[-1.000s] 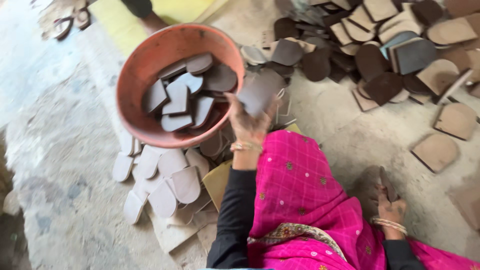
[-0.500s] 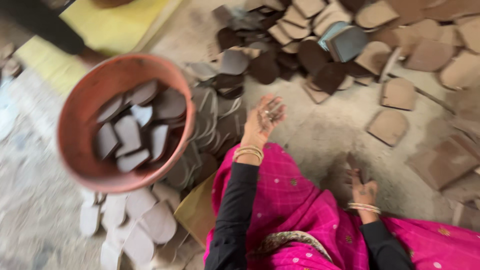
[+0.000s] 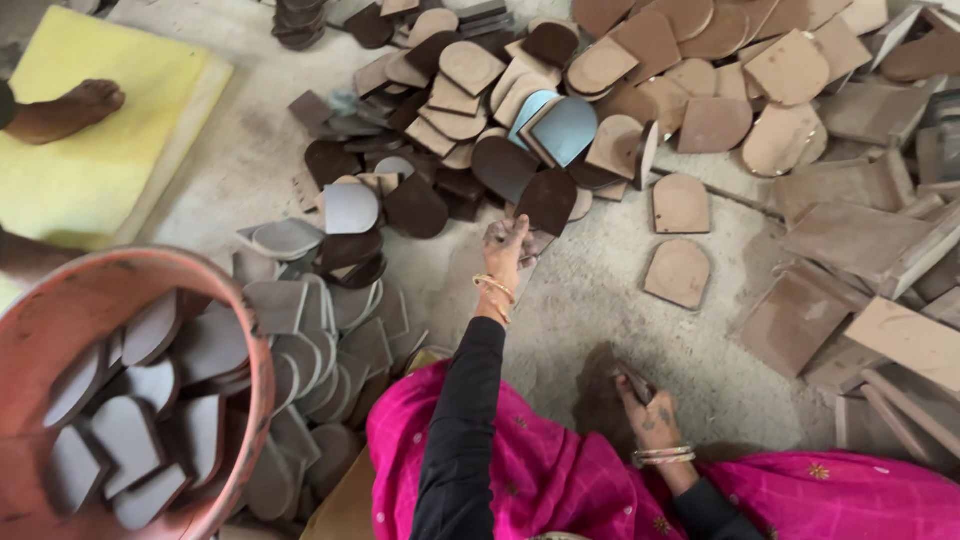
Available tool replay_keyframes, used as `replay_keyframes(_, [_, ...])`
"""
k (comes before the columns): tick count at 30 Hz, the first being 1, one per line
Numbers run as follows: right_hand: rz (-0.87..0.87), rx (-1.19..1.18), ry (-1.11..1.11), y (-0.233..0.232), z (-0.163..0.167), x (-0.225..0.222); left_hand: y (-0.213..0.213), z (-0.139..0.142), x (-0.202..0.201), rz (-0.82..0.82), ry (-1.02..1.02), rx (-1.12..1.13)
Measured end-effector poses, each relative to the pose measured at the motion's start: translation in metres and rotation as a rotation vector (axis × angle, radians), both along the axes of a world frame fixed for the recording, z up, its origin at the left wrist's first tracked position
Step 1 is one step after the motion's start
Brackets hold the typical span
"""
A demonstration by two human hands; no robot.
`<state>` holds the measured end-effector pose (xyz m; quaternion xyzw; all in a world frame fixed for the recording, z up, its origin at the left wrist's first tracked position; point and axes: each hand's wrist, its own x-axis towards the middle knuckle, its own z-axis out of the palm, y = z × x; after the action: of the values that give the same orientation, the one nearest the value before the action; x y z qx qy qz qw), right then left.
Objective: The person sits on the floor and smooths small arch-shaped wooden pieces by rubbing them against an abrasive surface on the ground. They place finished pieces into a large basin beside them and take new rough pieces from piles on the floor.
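Observation:
My left hand point(image 3: 505, 250) stretches forward over the dirt floor, fingers apart. Its fingertips touch a dark brown arch-shaped flat piece point(image 3: 548, 198) at the near edge of a big pile of similar pieces point(image 3: 600, 70). My right hand point(image 3: 648, 412) rests low on the floor by my pink garment, fingers curled. A thin dark piece point(image 3: 633, 381) lies at its fingertips; whether it is gripped is unclear. A round reddish bowl point(image 3: 258, 340) at the lower left holds several grey arch-shaped pieces point(image 3: 130, 440).
More grey pieces point(image 3: 330, 310) lie heaped beside the bowl. Two tan arch pieces point(image 3: 680, 272) lie alone on the floor to the right. Rectangular brown boards point(image 3: 860, 230) are stacked at the right. Another person's bare foot point(image 3: 70, 110) rests on a yellow mat point(image 3: 110, 170) at the upper left.
My left hand has dropped its piece by the bowl and reached forward to the pile. The view has swung right, so the bowl now sits at the lower left.

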<state>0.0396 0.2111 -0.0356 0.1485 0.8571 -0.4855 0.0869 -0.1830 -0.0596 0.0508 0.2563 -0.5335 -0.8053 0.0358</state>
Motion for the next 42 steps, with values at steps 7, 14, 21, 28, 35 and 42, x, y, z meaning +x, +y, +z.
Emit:
replay_keyframes(7, [0.009, -0.091, 0.118, -0.001, -0.01, -0.002, 0.024, 0.001, -0.015, 0.117, -0.011, 0.0])
replay_keyframes(14, [-0.115, 0.064, 0.007, 0.008, -0.003, -0.002, 0.061, -0.049, 0.097, -0.032, -0.116, 0.079])
replay_keyframes(21, [-0.097, 0.014, 0.154, 0.021, 0.033, 0.013, 0.059, -0.052, 0.172, -0.528, -0.144, -1.251])
replay_keyframes(28, [0.215, -0.434, 0.305, -0.011, 0.059, 0.035, 0.042, -0.054, 0.195, -0.82, 0.514, -1.34])
replay_keyframes(35, [0.191, -0.113, 0.112, 0.002, 0.063, 0.007, 0.058, -0.085, 0.188, -0.672, 0.554, -1.459])
replay_keyframes(42, [0.603, 0.559, 0.637, -0.021, 0.073, -0.026, 0.05, -0.093, 0.143, -0.724, 0.003, -1.578])
